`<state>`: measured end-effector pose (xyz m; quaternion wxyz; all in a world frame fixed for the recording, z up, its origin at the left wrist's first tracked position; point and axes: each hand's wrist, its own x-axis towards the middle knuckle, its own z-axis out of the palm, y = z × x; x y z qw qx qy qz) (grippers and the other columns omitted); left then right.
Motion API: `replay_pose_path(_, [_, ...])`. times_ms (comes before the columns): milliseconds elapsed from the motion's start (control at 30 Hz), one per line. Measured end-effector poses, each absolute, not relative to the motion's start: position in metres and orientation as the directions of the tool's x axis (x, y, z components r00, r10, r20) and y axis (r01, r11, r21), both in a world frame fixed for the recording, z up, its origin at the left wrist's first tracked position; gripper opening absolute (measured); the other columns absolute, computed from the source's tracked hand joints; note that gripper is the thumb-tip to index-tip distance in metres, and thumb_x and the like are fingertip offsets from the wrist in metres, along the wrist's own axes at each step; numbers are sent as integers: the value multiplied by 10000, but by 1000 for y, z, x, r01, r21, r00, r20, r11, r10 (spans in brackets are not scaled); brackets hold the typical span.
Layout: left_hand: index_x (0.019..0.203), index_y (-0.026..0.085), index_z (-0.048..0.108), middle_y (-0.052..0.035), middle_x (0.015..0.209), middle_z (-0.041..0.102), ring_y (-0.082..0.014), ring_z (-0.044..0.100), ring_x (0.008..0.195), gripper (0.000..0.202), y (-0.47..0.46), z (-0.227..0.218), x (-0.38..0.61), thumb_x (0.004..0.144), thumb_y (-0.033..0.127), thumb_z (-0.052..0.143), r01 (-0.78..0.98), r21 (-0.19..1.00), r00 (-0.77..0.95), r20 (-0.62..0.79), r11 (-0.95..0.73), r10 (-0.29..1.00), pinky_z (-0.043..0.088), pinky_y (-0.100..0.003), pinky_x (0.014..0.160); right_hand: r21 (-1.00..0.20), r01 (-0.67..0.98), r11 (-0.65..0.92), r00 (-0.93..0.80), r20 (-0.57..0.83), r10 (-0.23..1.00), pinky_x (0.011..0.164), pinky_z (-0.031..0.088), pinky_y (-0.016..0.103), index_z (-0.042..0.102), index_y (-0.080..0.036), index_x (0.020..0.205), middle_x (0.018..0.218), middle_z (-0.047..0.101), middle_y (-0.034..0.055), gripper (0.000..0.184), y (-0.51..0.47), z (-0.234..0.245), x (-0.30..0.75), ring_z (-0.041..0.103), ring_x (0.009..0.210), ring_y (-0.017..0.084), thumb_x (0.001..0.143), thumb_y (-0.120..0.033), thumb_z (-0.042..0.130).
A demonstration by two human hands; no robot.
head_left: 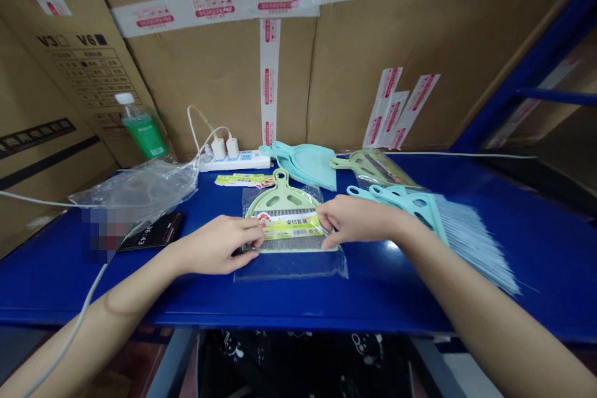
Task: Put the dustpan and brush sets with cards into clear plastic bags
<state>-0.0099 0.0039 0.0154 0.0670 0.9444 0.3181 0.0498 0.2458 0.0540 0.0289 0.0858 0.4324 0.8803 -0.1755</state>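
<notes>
Green dustpan-and-brush set [285, 201] bagged and labelled, closure unclear

Brush and dustpan lie nested inside a clear bag [293, 270] at the middle of the bench [205, 298], with a printed label card [289, 225] across the grey bristles. So nesting, labelling and bagging look done for this set. Slack film runs past the pan's near edge; whether it is sealed cannot be told.

Left hand [219, 242] has its fingers and thumb clamped on the left edge of the bag; right hand [347, 217] pinches the opposite edge, so the set sits between them.

A second green set [368, 165], at the back right, is already in its own film. Judging by how things lie, the blue pieces are unpacked: loose blue dustpans [310, 161] overlap behind, and blue brushes [471, 233] are piled to the right. Spare label cards [245, 180] and crumpled plastic film [144, 183] lie farther left.
</notes>
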Motion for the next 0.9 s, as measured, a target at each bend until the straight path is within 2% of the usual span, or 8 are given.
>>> replay_pose_path(300, [761, 184, 531, -3, 797, 568, -115, 527, 652, 150, 5, 17, -10, 849, 170, 410, 581, 156, 806, 27, -798, 592, 382, -232, 593, -217, 782, 585, -623, -294, 724, 564, 257, 266, 398, -215, 608, 599, 470, -40, 380, 53, 32, 243, 447, 636, 147, 671, -314, 759])
replay_pose_path(533, [762, 178, 540, 2, 802, 571, -107, 530, 651, 130, 5, 17, -11, 840, 161, 438, 585, 177, 801, 26, -792, 598, 383, -225, 596, -256, 765, 591, -644, -295, 706, 576, 270, 255, 453, -215, 682, 580, 452, -60, 309, 51, 35, 241, 467, 638, 147, 668, -243, 760])
replay_pose_path(767, [773, 176, 526, -8, 807, 574, -117, 531, 661, 162, 4, 17, -11, 863, 166, 391, 593, 124, 799, 29, -795, 600, 381, -230, 592, -278, 706, 651, -708, -247, 662, 546, 259, 255, 483, -206, 730, 567, 429, -63, 279, 50, 34, 241, 422, 557, 130, 736, -384, 697])
replay_pose_path(900, [806, 176, 521, -13, 825, 574, -120, 533, 659, 159, 3, 17, -12, 872, 181, 377, 605, 80, 791, 54, -792, 610, 376, -233, 584, -284, 662, 693, -748, -207, 630, 543, 257, 253, 492, -199, 745, 574, 414, -67, 288, 51, 31, 241, 389, 532, 116, 726, -396, 701])
